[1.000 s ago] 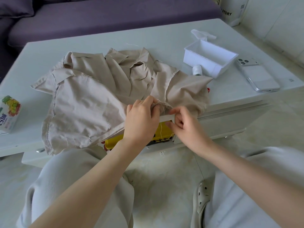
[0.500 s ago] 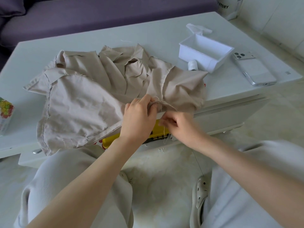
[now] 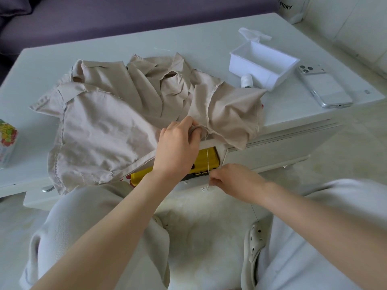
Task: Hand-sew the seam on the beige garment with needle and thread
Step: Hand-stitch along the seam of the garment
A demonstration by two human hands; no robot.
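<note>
Trousers loose, pale grey-white, soft fabric on both legs. One cream clog in view, round holes across its top. Forearms bare.

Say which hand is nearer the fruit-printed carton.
Left. The left hand grips the garment right of the carton; the right hand pinches thread farther right, below the tabletop.

A single wide-angle view is taken from a camera worn on the head, faced forward and steeply downward. The beige garment on the white worktop is framed at close range, the purple sofa being caught along the top edge.
</note>
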